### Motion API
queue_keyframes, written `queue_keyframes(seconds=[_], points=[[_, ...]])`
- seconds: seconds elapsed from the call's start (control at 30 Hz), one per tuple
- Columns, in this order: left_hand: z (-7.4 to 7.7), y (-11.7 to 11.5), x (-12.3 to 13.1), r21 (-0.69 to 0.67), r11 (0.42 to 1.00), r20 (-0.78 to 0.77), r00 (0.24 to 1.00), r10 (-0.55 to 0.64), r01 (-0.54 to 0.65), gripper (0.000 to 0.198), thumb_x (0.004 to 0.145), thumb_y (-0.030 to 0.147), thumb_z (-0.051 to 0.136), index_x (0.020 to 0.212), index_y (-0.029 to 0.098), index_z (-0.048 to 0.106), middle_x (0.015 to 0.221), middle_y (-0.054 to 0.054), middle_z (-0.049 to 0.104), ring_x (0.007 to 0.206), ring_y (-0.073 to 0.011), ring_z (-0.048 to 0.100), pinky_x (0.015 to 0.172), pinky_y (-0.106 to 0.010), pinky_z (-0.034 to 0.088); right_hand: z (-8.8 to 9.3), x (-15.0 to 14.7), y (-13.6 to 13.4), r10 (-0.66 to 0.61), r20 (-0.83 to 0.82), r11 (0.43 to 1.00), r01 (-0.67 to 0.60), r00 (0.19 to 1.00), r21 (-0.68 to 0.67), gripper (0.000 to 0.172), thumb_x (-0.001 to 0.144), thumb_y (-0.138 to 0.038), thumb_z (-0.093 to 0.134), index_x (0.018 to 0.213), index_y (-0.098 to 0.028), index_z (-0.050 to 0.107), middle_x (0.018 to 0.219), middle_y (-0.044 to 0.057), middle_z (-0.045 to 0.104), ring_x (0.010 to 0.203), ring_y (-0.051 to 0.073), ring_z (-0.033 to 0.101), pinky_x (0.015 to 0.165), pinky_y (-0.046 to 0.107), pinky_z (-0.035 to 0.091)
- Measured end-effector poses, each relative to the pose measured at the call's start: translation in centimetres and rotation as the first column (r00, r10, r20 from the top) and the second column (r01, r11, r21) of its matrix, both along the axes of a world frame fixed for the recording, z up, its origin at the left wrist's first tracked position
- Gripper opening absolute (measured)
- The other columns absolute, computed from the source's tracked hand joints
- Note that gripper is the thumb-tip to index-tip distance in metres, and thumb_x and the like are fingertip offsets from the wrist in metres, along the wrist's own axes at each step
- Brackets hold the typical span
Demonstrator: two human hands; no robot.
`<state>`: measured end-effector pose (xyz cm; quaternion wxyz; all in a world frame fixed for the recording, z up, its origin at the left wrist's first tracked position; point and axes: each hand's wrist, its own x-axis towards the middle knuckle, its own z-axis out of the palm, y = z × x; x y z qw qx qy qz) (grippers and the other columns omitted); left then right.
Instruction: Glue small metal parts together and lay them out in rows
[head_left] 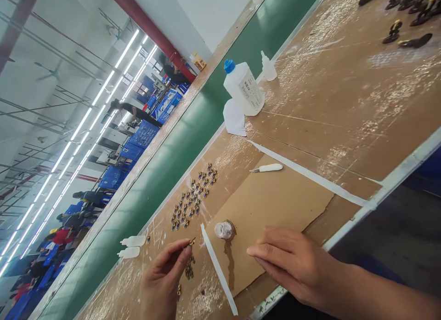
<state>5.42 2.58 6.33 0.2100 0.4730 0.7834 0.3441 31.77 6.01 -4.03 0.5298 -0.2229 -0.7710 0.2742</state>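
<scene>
My left hand (pixel 167 274) pinches a small dark and gold part (pixel 192 242) between thumb and fingertips. Just below it, a little pile of similar small parts (pixel 189 268) lies on the bench, partly hidden by the hand. My right hand (pixel 287 260) is closed over the front of a brown cardboard sheet (pixel 275 205), thumb and fingers pressed together; what they hold, if anything, I cannot make out. Between the hands a small clear cup (pixel 224 230) stands on the cardboard, with a wet streak running from it. Several small blue and gold pieces (pixel 193 196) stand in rows behind.
A white-handled knife (pixel 270 168) lies on the cardboard, near a white tape strip (pixel 306 173). Farther back stand a large blue-capped bottle (pixel 246 90) and a small dropper bottle (pixel 268 67). Two white squeeze bottles (pixel 132 246) lie at left. Dark parts (pixel 413 7) occupy the far right.
</scene>
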Motion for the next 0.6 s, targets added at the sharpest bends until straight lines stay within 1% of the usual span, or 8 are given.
queue_keyframes(seconds=[0.1, 0.2, 0.27, 0.33, 0.4, 0.47, 0.53, 0.6], points=[[-0.2, 0.4, 0.3, -0.025, 1.000, -0.023, 1.000, -0.012, 0.011, 0.032, 0.058, 0.042, 0.080, 0.084, 0.024, 0.076, 0.088, -0.004, 0.074, 0.079, -0.0146, 0.067, 0.069, -0.016, 0.053, 0.2, 0.1, 0.1, 0.008, 0.001, 1.000, -0.008, 1.000, -0.012, 0.020, 0.090, -0.007, 0.044, 0.102, -0.013, 0.059, 0.073, 0.003, 0.057, 0.068, 0.012, 0.049, 0.064, 0.023, 0.040], [-0.2, 0.8, 0.8, -0.022, 0.999, -0.067, 0.997, -0.045, 0.044, 0.031, 0.061, 0.042, 0.079, 0.086, 0.024, 0.076, 0.088, -0.004, 0.074, 0.077, -0.0151, 0.067, 0.065, -0.016, 0.054, 0.2, 0.1, 0.1, 0.007, 0.015, 1.000, -0.007, 1.000, -0.017, 0.019, 0.090, -0.007, 0.044, 0.100, -0.013, 0.059, 0.074, 0.003, 0.057, 0.068, 0.012, 0.047, 0.063, 0.023, 0.040], [-0.3, 0.9, 1.1, 0.001, 0.995, -0.107, 0.989, -0.098, 0.099, 0.028, 0.063, 0.041, 0.077, 0.086, 0.024, 0.076, 0.088, -0.004, 0.074, 0.076, -0.0160, 0.068, 0.064, -0.018, 0.055, 0.2, 0.2, 0.1, -0.003, 0.020, 1.000, 0.003, 1.000, -0.006, 0.017, 0.090, -0.007, 0.045, 0.099, -0.013, 0.059, 0.074, 0.003, 0.057, 0.068, 0.012, 0.047, 0.064, 0.024, 0.040], [-0.4, 1.0, 1.4, 0.043, 0.980, -0.205, 0.961, -0.184, 0.196, 0.022, 0.068, 0.039, 0.074, 0.085, 0.026, 0.075, 0.090, -0.003, 0.074, 0.081, -0.0174, 0.069, 0.071, -0.022, 0.056, 0.2, 0.2, 0.1, -0.012, 0.030, 1.000, 0.012, 0.999, 0.003, 0.018, 0.089, -0.007, 0.045, 0.099, -0.013, 0.059, 0.074, 0.003, 0.057, 0.068, 0.012, 0.048, 0.064, 0.024, 0.040], [-0.6, 1.2, 1.7, 0.055, 0.945, -0.376, 0.884, -0.279, 0.322, 0.017, 0.073, 0.037, 0.069, 0.085, 0.028, 0.075, 0.092, -0.002, 0.073, 0.086, -0.0182, 0.068, 0.079, -0.025, 0.055, 0.3, 0.2, 0.1, -0.019, 0.037, 1.000, 0.018, 0.999, 0.013, 0.018, 0.089, -0.006, 0.045, 0.098, -0.013, 0.059, 0.074, 0.003, 0.057, 0.068, 0.012, 0.048, 0.064, 0.024, 0.041], [-0.9, 1.3, 2.0, 0.017, 0.912, -0.552, 0.765, -0.333, 0.409, 0.016, 0.077, 0.036, 0.065, 0.088, 0.030, 0.074, 0.097, -0.001, 0.072, 0.092, -0.0188, 0.067, 0.086, -0.028, 0.053, 0.4, 0.2, 0.1, -0.025, 0.044, 1.000, 0.024, 0.999, 0.016, 0.017, 0.089, -0.006, 0.045, 0.097, -0.012, 0.059, 0.074, 0.003, 0.057, 0.068, 0.012, 0.048, 0.064, 0.024, 0.041], [-1.3, 1.5, 2.2, -0.024, 0.898, -0.661, 0.667, -0.344, 0.440, 0.017, 0.080, 0.035, 0.062, 0.093, 0.031, 0.072, 0.100, 0.000, 0.071, 0.098, -0.0193, 0.066, 0.089, -0.029, 0.052, 0.4, 0.2, 0.1, -0.033, 0.039, 0.999, 0.032, 0.999, 0.017, 0.016, 0.088, -0.007, 0.046, 0.097, -0.012, 0.059, 0.074, 0.004, 0.058, 0.068, 0.012, 0.049, 0.065, 0.024, 0.041], [-1.6, 1.7, 2.5, -0.043, 0.889, -0.707, 0.615, -0.349, 0.456, 0.017, 0.082, 0.033, 0.060, 0.095, 0.031, 0.071, 0.100, 0.001, 0.071, 0.102, -0.0194, 0.064, 0.093, -0.031, 0.050, 0.3, 0.2, 0.1, -0.035, 0.039, 0.999, 0.034, 0.999, 0.018, 0.016, 0.088, -0.006, 0.046, 0.097, -0.012, 0.059, 0.075, 0.004, 0.058, 0.068, 0.012, 0.049, 0.065, 0.024, 0.041]])
